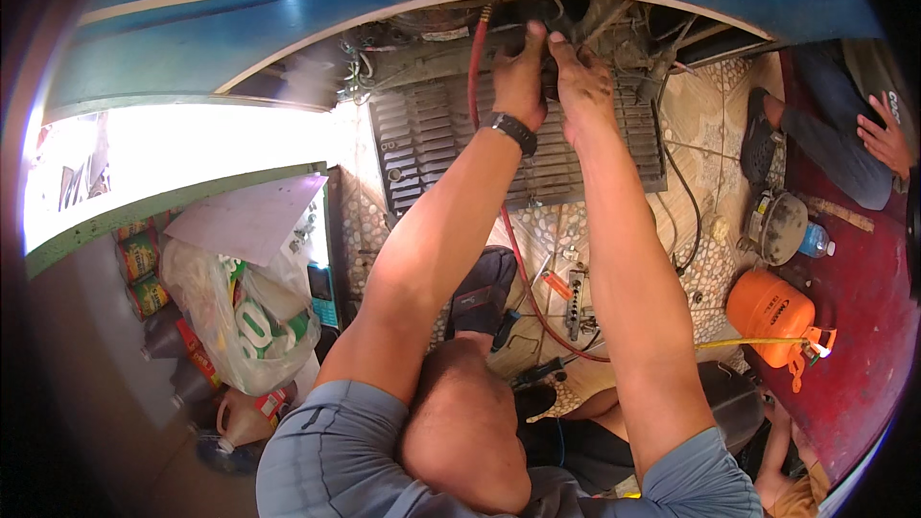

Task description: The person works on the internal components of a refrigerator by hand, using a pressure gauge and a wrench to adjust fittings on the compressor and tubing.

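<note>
Side by side, both my arms reach forward to the opening under a blue curved panel [384, 34]. My left hand [519, 84], with a black watch at its wrist, is closed with its thumb up; the fingers curl out of sight. Close beside it my right hand [581, 86] is also closed, its thumb toward the left one. A small dark part shows between the hands, but I cannot make out what they grip. Just left of them a red hose [476, 67] runs up to a brass-coloured fitting. Beneath lies a dark slatted grille panel [422, 158].
Tools, including a socket set [576, 305], lie on the tiled floor. At the right are an orange gas cylinder [767, 312] with a yellow hose, a round dark metal container [777, 227] and a seated person [825, 125]. Bagged bottles [254, 321] stand left.
</note>
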Demonstrator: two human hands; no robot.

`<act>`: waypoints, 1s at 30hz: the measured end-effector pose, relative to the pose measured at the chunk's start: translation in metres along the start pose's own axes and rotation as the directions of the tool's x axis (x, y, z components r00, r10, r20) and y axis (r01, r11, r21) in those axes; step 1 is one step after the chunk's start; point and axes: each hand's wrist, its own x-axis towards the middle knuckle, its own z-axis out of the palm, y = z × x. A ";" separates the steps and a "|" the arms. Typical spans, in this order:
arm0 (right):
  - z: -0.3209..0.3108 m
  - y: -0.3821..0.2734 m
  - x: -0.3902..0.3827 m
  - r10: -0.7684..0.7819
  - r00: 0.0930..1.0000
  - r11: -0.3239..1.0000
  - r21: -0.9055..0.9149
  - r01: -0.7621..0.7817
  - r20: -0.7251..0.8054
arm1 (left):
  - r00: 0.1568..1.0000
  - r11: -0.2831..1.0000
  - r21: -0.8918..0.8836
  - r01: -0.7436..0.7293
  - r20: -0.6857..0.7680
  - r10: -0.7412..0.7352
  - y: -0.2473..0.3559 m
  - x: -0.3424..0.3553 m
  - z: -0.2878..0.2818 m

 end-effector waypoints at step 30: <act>0.025 0.011 0.031 0.376 0.926 0.825 0.456 -0.333 -0.005 | 0.922 0.945 -0.019 0.326 0.227 -0.314 0.012 0.032 -0.024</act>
